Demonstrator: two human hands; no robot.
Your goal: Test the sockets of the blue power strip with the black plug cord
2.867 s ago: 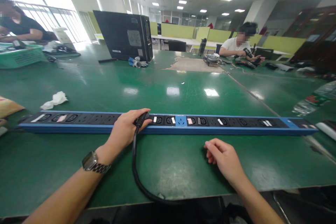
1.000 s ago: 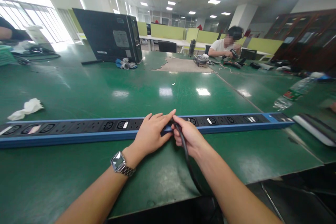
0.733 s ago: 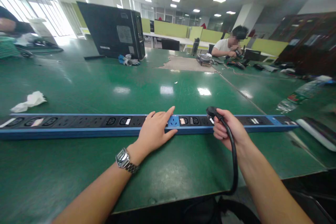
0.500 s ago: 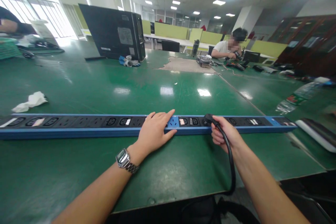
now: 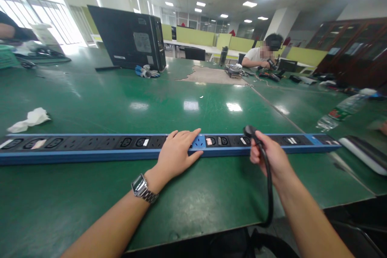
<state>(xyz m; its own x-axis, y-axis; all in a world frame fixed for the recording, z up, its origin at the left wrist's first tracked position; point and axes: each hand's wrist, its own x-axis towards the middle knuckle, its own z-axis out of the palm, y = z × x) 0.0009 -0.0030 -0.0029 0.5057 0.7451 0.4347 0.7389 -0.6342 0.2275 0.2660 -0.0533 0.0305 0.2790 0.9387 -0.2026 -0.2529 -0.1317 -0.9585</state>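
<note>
A long blue-framed power strip (image 5: 104, 155) with a row of black outlets lies across the green table. My left hand (image 5: 178, 150) rests flat on its middle, fingers spread, beside a blue outlet panel (image 5: 198, 142). A black power plug (image 5: 249, 131) is held in my right hand (image 5: 269, 153), with the fingers closed round it. The plug is above the strip, right of the middle, and appears apart from the outlets. Its thick black cable (image 5: 268, 193) hangs down past the table's front edge. My right hand hides some outlets behind it.
A black computer case (image 5: 127, 40) stands at the back left, with gloves (image 5: 147, 71) by it. Crumpled tissue (image 5: 32, 119) lies at left. On the right are a plastic bottle (image 5: 344, 109) and a black-and-white object (image 5: 363, 155). Another person (image 5: 256, 56) works at the far right.
My right hand has moved right and the plug has come up off the strip, showing a labelled outlet beneath. My left hand stays on the strip. A blurred shape has appeared at the right edge.
</note>
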